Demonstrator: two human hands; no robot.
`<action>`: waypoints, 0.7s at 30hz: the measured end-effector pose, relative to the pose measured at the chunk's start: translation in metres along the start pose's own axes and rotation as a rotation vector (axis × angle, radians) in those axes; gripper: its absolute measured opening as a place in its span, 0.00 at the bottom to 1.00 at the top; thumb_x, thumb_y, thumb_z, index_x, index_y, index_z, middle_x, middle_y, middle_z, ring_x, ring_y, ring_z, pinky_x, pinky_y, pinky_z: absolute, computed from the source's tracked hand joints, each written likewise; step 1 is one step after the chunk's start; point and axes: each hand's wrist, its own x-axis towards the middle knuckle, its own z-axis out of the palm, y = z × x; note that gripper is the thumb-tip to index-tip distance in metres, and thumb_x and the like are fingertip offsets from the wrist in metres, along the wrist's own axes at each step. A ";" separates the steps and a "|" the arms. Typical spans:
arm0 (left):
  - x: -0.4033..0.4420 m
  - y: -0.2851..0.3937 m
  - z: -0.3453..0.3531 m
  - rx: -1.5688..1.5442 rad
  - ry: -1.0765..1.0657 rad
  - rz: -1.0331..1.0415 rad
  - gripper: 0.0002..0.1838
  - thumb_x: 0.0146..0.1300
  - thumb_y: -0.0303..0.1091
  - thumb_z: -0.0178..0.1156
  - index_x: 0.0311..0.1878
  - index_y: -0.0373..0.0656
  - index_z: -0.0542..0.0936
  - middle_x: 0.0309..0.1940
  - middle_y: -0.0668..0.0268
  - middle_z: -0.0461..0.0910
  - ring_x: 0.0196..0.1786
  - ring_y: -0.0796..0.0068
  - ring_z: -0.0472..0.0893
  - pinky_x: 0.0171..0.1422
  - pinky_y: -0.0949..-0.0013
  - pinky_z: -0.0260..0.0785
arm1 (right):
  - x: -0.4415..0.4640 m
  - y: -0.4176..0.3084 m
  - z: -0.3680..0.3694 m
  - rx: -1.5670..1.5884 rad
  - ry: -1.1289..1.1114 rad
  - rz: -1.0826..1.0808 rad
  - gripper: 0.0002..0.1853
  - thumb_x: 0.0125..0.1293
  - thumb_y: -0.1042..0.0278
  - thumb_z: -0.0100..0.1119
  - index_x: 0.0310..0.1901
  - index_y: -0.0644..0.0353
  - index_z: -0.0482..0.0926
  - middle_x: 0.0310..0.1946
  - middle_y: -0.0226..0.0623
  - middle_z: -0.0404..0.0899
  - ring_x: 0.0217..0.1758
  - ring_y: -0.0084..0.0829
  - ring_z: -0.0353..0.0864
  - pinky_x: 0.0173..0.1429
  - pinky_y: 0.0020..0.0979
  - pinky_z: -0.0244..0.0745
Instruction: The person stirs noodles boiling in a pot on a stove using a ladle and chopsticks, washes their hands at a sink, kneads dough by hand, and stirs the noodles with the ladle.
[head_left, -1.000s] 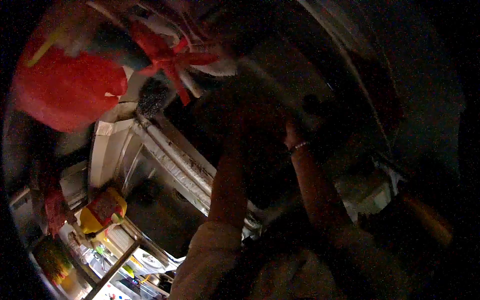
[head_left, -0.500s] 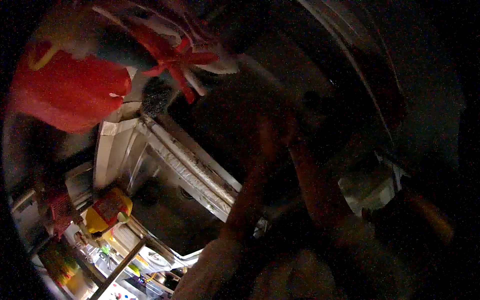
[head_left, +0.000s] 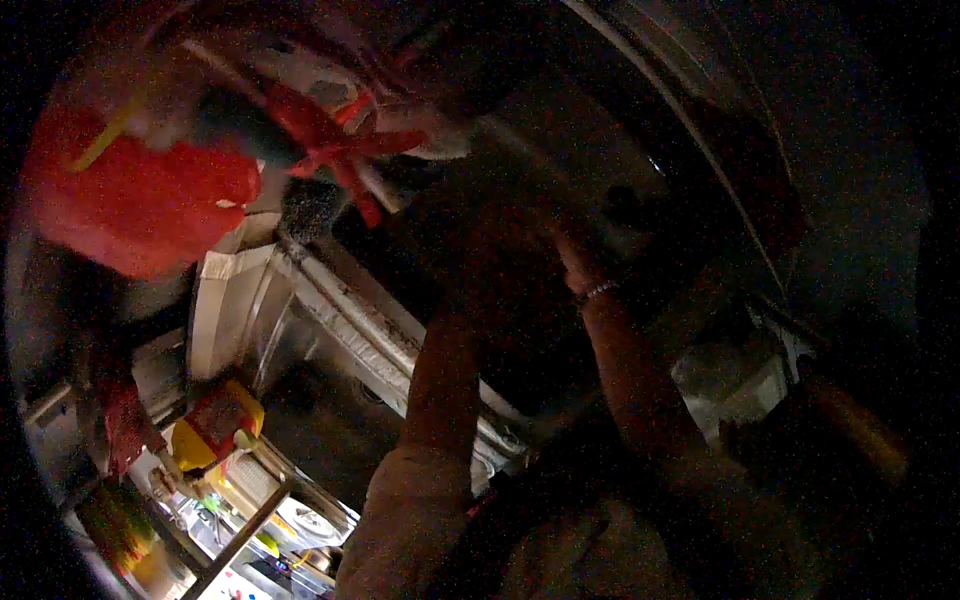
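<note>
Both my arms stretch forward into deep shadow. Of my left arm, the forearm shows as far as the wrist; the hand beyond it fades into the dark, so its fingers and anything in them are hidden. My right hand appears dimly, with a pale beaded bracelet at the wrist. Its fingers are too dark to make out. Something dark and shapeless lies between the two forearms; its kind cannot be told.
A large red cloth-like thing and red, finger-shaped strips are at upper left. Below is a metal-edged basin, near a dark rough pad. A yellow container stands above a brightly lit, cluttered area. A pale block-like thing is at right.
My left forearm has shifted left and apart from the right one. My right hand has moved slightly, and its bracelet now shows. The view has shifted a little.
</note>
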 end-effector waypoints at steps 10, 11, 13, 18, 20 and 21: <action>-0.014 0.006 0.022 0.000 0.037 0.029 0.26 0.57 0.44 0.61 0.51 0.33 0.73 0.29 0.53 0.82 0.27 0.58 0.82 0.31 0.56 0.76 | 0.033 0.035 -0.048 0.120 0.173 0.024 0.34 0.69 0.39 0.41 0.69 0.53 0.60 0.71 0.35 0.56 0.70 0.40 0.59 0.66 0.49 0.62; -0.012 0.005 0.022 0.000 0.040 0.024 0.26 0.57 0.44 0.61 0.51 0.32 0.73 0.29 0.53 0.82 0.27 0.58 0.82 0.31 0.56 0.76 | 0.021 0.020 -0.029 0.207 0.156 0.070 0.34 0.69 0.39 0.41 0.69 0.53 0.60 0.71 0.36 0.57 0.69 0.40 0.60 0.65 0.49 0.63; -0.012 0.003 0.015 -0.001 0.039 0.016 0.27 0.57 0.44 0.61 0.52 0.32 0.73 0.29 0.52 0.82 0.27 0.58 0.82 0.31 0.56 0.76 | 0.021 0.027 -0.025 0.201 0.116 0.040 0.34 0.69 0.39 0.40 0.68 0.54 0.62 0.69 0.36 0.59 0.68 0.41 0.62 0.64 0.50 0.65; -0.003 -0.006 0.011 -0.011 0.044 -0.003 0.27 0.57 0.43 0.61 0.53 0.32 0.72 0.29 0.52 0.81 0.28 0.58 0.83 0.31 0.56 0.76 | 0.023 0.018 -0.018 0.128 0.423 0.068 0.32 0.69 0.39 0.42 0.66 0.54 0.67 0.66 0.37 0.65 0.67 0.40 0.64 0.63 0.48 0.66; -0.008 -0.006 0.013 -0.015 0.085 -0.011 0.27 0.58 0.43 0.61 0.54 0.31 0.71 0.29 0.52 0.81 0.28 0.58 0.83 0.31 0.56 0.76 | 0.017 0.021 -0.015 0.191 0.265 0.050 0.32 0.68 0.39 0.43 0.66 0.53 0.66 0.66 0.36 0.64 0.67 0.38 0.64 0.63 0.46 0.67; -0.020 -0.003 0.014 -0.012 0.117 -0.010 0.27 0.58 0.43 0.60 0.54 0.31 0.71 0.29 0.51 0.81 0.28 0.58 0.83 0.31 0.56 0.76 | 0.010 0.021 -0.003 0.215 0.118 -0.006 0.32 0.68 0.39 0.43 0.66 0.52 0.66 0.67 0.35 0.64 0.67 0.38 0.64 0.64 0.44 0.66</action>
